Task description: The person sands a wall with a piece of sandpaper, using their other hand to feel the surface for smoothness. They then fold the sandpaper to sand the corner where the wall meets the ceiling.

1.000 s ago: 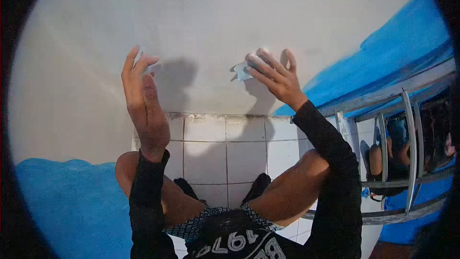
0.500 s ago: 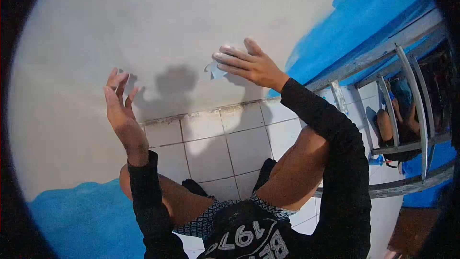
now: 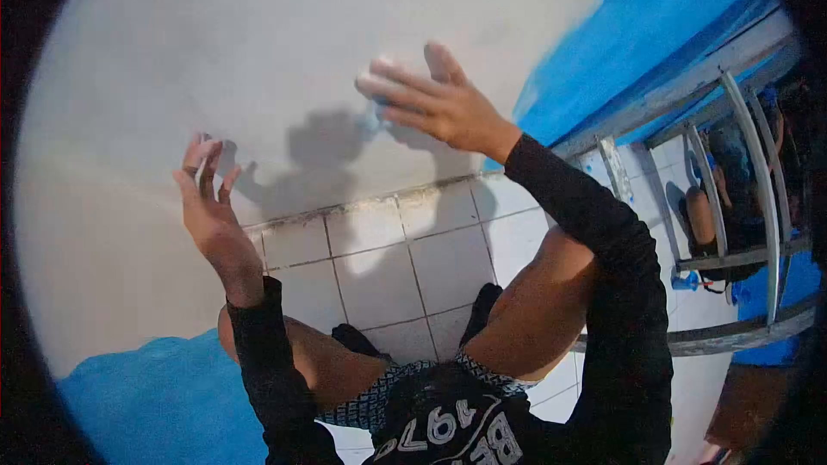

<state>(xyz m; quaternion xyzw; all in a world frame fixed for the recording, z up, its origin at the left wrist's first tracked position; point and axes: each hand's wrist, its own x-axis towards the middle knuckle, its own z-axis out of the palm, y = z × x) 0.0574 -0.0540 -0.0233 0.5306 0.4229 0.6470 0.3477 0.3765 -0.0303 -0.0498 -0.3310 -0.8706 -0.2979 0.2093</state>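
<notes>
My right hand (image 3: 426,103) is stretched over the white wall (image 3: 258,43), thumb raised and fingers long, with whitish fingertips smeared by motion. Under its fingers shows the edge of a small pale bluish sheet (image 3: 374,120), mostly hidden by the hand; its kind is unclear. To the left, my left hand (image 3: 207,198) is near the wall, its fingers loosely bent and apart, with nothing in it. Shadows of my head and hands fall on the wall between them.
Blue paint covers the wall at right (image 3: 594,60) and lower left (image 3: 155,387). White floor tiles (image 3: 375,293) meet the wall's dirty lower edge. A metal ladder (image 3: 749,181) stands close at my right; behind it a person's bare leg (image 3: 700,215) shows.
My right hand has moved up and slightly left along the wall, the pale sheet shifting with it. My left hand has moved a little left and down.
</notes>
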